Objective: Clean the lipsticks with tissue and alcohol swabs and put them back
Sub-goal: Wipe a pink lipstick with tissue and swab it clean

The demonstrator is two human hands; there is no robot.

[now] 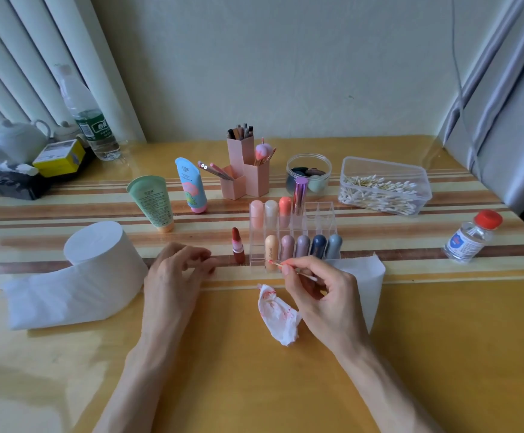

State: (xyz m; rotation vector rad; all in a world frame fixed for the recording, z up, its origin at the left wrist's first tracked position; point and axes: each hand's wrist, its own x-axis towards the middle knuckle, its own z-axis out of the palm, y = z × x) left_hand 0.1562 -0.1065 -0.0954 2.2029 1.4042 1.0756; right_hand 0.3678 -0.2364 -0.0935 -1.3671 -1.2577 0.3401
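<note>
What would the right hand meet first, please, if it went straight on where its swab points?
Probably the clear organizer, at its front wall by the peach lipstick; the cotton swab looks nearly there, depth unclear.

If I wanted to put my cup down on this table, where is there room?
The widest bare wood is the near edge, on this side of the crumpled tissue. Another patch lies at the right, between the flat tissue sheet and the alcohol bottle. It is crowded in the middle, around the lipstick rack, pink holders and tubes.
</note>
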